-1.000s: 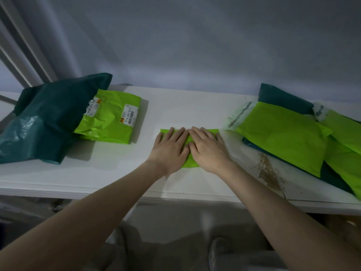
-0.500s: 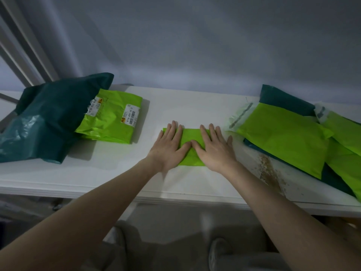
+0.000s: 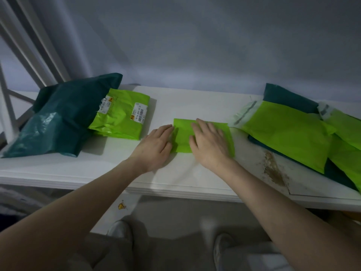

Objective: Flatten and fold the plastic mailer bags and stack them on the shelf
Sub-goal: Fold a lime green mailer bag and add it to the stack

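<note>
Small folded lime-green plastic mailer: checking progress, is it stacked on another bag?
No, the small folded lime-green plastic mailer lies alone on the white shelf.

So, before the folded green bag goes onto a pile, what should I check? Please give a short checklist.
1. Folded green mailer lies flat on the shelf: ok.
2. Right hand presses it with straight fingers: ok.
3. Left hand at its left edge, gripping nothing: ok.
4. Crease fully sharp: cannot tell.
5. Labelled green stack at the left is reachable: ok.
6. Unfolded bags still wait at the right: not ok.
</note>
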Tool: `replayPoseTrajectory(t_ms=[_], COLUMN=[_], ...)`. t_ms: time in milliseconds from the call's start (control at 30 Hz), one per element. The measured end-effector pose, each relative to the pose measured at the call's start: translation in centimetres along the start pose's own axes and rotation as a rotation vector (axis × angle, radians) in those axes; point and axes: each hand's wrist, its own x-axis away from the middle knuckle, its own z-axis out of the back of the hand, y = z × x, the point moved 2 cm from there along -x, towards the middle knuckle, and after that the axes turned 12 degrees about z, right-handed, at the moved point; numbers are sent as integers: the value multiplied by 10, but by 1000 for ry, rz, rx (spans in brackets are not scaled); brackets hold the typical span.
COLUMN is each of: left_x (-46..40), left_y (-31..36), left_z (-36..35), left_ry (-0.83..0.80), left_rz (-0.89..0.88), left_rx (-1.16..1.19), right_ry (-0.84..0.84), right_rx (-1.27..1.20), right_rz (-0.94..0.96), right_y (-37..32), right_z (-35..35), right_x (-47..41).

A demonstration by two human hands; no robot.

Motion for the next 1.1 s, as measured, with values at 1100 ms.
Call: replayPoseTrajectory(t_ms=[1100], left_x=[30], left_y=[29], left_z=[-19], left_ry=[122], left_rz=[-23], left_rx=[-420], right_ry=[38], right_rx=[220], right_rz=[74], right_y=[-21], right_z=[-14], right_x=[39])
